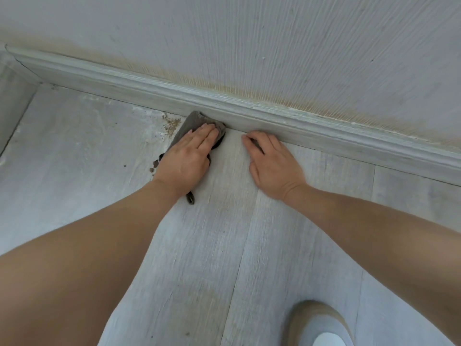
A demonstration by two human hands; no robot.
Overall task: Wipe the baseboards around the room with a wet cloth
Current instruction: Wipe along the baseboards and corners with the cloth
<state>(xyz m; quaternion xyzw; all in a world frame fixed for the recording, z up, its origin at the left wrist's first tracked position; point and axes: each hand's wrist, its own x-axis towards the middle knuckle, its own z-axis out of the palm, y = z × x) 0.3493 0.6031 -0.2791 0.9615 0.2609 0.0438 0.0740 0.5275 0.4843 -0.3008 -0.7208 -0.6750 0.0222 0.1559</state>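
Far left corner: the pale grey wood-grain laminate floor (74,136) meets a side wall here, with white dusty smears along the edge
Crumbs: a patch of brown gritty debris (172,126) lies on the floor just left of our cloth, with a few dark specks (153,167) nearer our wrist
Cloth: the dark grey damp-looking rag (189,123) lies flat on the floor, its far edge touching the foot of the baseboard
Left hand (189,156): fingers spread and pressed flat on top of the rag, palm down, forearm reaching out nearly straight from low left
Right hand (272,161): empty, fingers spread, palm flat on the floor as a brace, fingertips just beside the baseboard
Baseboard: the long pale grey moulded wooden skirting (311,126) runs diagonally from upper left down to the right, under a textured white wall (274,46) with a yellowish stain band just above it
Shoe: a beige slip-on shoe with a white toe (321,328) shows at the lower right
Risk: we judge the rag sits on the floor more than on the moulding, so a stroke could miss the profile's grooves
Risk: dragging leftward could catch the grit and smear it along the skirting
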